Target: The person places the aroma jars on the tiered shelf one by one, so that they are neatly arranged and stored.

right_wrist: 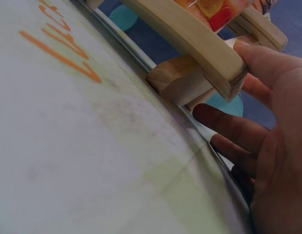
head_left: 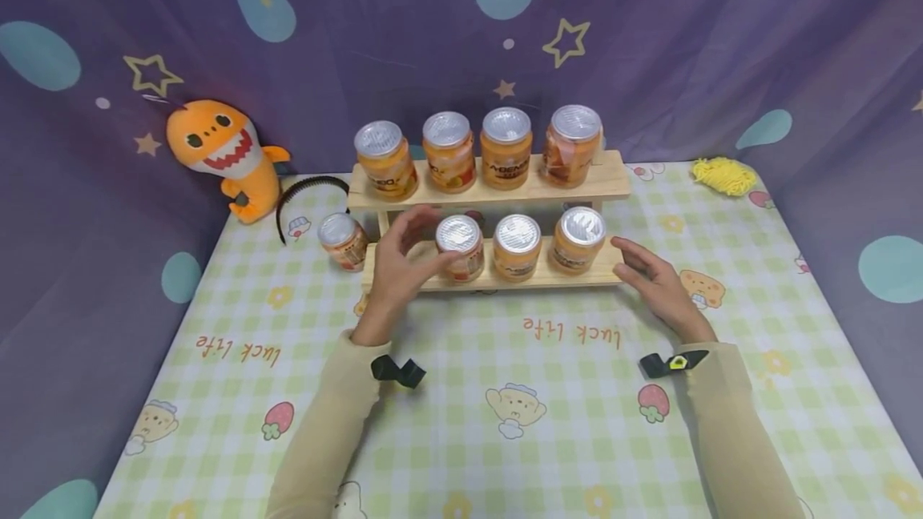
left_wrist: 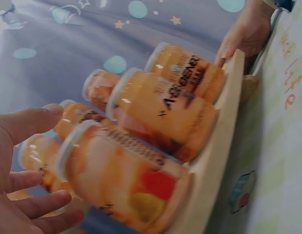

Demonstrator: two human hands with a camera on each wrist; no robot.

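A two-tier wooden rack (head_left: pixel 606 176) bears orange-labelled jars with silvery lids. Three stand on the lower tier: a left jar (head_left: pixel 460 251), a middle jar (head_left: pixel 516 248) and a right jar (head_left: pixel 578 240). My left hand (head_left: pixel 399 267) is beside the left jar, its fingers spread and the thumb in front of it in the head view; the left wrist view shows nothing in its grasp. At the lower tier's right end, my right hand (head_left: pixel 658 288) has its thumb (right_wrist: pixel 258 56) right at the wood's end (right_wrist: pixel 231 80), other fingers extended below.
Several more jars (head_left: pixel 506 149) line the upper tier. Another jar (head_left: pixel 343 242) rests on the checked tablecloth (head_left: pixel 461 463), left of the rack. Behind it are a black headband (head_left: pixel 306 183) and an orange shark plush (head_left: pixel 231 154). A yellow bundle (head_left: pixel 724 175) lies at the back right.
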